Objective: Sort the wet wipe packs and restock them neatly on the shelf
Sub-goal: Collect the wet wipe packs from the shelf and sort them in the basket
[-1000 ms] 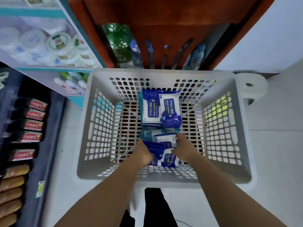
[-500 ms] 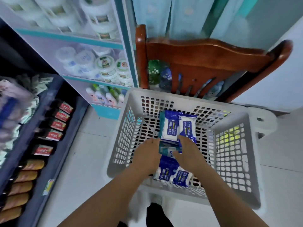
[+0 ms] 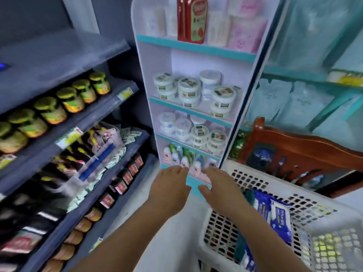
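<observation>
While both hands [image 3: 170, 190] [image 3: 221, 190] hover spread and empty, basket [image 3: 261, 185] packs [image 3: 280, 218] read "75%".

Just beyond the fingers [image 3: 181, 169], the narrow white shelf [image 3: 193, 49] carries small bottles [image 3: 184, 160] lowest, round tubs [image 3: 198, 132] above. Right of them, wet wipe packs [image 3: 279, 216] lie in the basket [image 3: 253, 183].

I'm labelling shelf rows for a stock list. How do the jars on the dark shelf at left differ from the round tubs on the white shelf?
The jars have dark greenish lids and yellow-green labels; the tubs are white with white lids and small labels. The jars stand in a single row along the dark shelf; the tubs are stacked and clustered on the white shelf. Both are round, lidded and upright.
</observation>
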Demonstrator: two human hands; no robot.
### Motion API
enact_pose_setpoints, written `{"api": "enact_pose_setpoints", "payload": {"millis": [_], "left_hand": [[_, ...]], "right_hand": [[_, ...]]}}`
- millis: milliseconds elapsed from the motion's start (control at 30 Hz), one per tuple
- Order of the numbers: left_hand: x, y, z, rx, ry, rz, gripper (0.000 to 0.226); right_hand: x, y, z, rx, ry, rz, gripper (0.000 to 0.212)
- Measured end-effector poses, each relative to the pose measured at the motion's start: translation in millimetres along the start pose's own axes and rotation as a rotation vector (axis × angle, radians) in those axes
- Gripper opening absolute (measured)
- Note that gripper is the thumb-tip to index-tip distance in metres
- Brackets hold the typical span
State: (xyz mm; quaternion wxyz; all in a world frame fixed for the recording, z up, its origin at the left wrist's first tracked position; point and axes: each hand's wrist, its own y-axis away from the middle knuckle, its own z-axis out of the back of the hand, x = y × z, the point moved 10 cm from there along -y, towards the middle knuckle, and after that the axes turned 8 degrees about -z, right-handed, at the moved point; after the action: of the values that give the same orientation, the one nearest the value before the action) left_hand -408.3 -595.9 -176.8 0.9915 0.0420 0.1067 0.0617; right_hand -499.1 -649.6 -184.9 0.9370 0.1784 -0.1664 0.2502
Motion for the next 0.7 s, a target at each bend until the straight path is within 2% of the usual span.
{"api": "enact_pose_setpoints", "payload": {"millis": [100,233,367,533,700], "left_hand": [[55.8,31.5,41.3,-0.071,-0.010,0.071,0.051],[123.1,81.2,91.2,-0.175,-0.044,0.145,0.046],[180.9,134.2,136.3,-0.244,-0.092,0.225,0.041],[238.6,194.7,191.5,-0.367,-0.119,0.329,0.050],[282.2,238.3,229.4,-0.460,-0.151,0.434,0.047]], "right_hand": [[70.4,-1.2,0.9,-0.024,0.025,0.086,0.048],[166.4,4.6,5.1,-0.098,0.053,0.227,0.032],[258.9,15.3,5.7,-0.119,0.054,0.365,0.047],[357.5,29.3,9.8,-0.132,0.036,0.516,0.049],[431.9,37.5,10.3,-0.127,0.033,0.641,0.050]]}}
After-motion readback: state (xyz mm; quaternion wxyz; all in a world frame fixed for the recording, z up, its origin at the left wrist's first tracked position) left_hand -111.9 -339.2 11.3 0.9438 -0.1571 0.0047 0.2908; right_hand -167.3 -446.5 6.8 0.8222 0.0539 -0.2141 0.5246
